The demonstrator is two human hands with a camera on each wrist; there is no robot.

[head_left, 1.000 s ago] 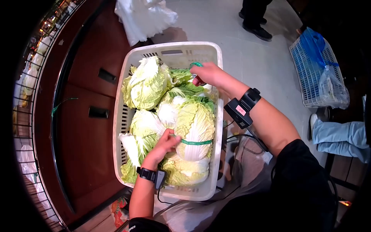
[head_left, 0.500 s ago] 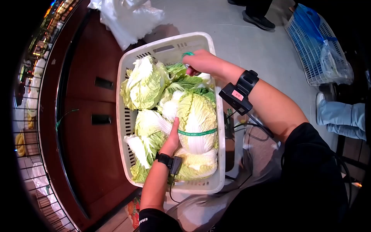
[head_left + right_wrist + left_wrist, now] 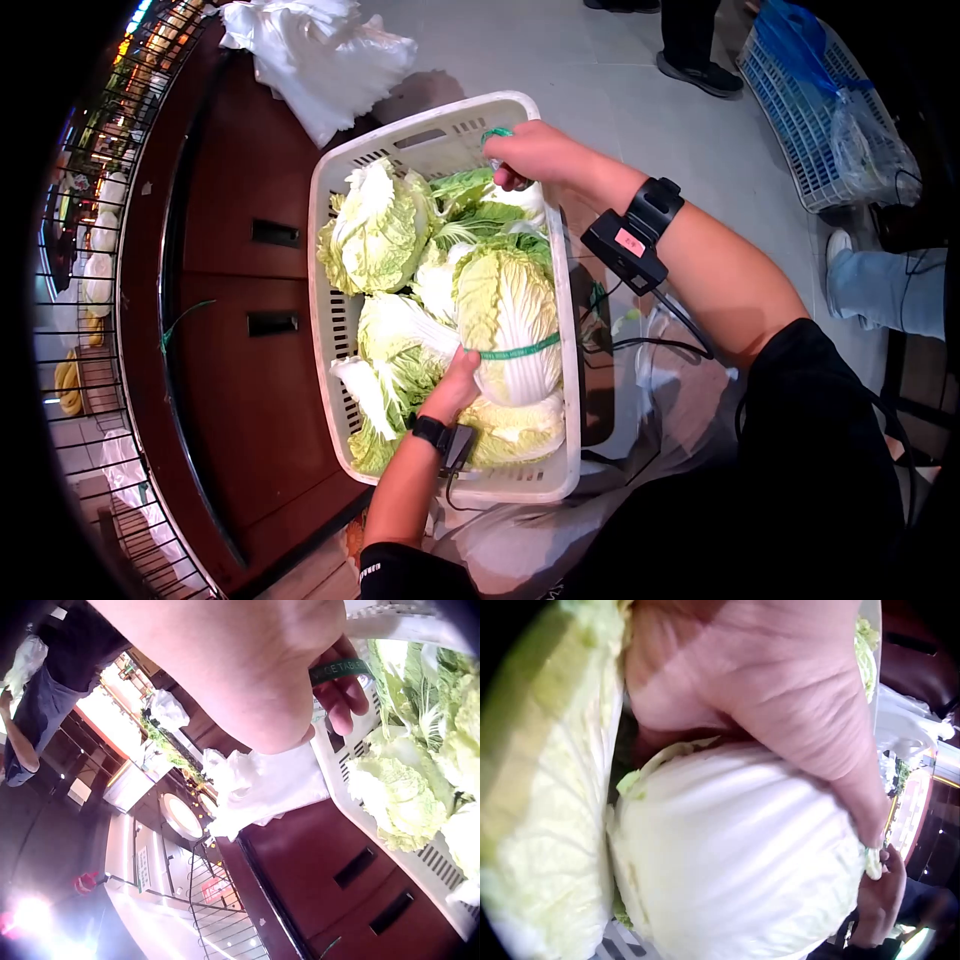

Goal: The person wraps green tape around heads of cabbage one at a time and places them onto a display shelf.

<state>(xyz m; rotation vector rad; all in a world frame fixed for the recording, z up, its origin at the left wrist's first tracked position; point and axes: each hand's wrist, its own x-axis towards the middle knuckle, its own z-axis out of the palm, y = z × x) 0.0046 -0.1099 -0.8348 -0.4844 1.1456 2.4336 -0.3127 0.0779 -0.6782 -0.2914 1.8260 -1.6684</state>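
Note:
A white crate holds several napa cabbages. Round one cabbage at its right side runs a green printed band. My left hand grips the lower left of this cabbage, thumb beside the band; in the left wrist view the hand spreads over the white cabbage, its fingers partly hidden beneath. Above the crate's upper right part, my right hand has curled fingers round a green tape. That tape, printed with letters, crosses the fingers of the right hand in the right wrist view.
White plastic bags lie beyond the crate. A dark red cabinet and a wire rack stand at the left. At the right are a blue-grey basket with bags and people's legs.
My left hand has gone from open fingers above the banded cabbage to its lower left side. My right hand stays at the crate's upper right with the green tape. The head view has shifted.

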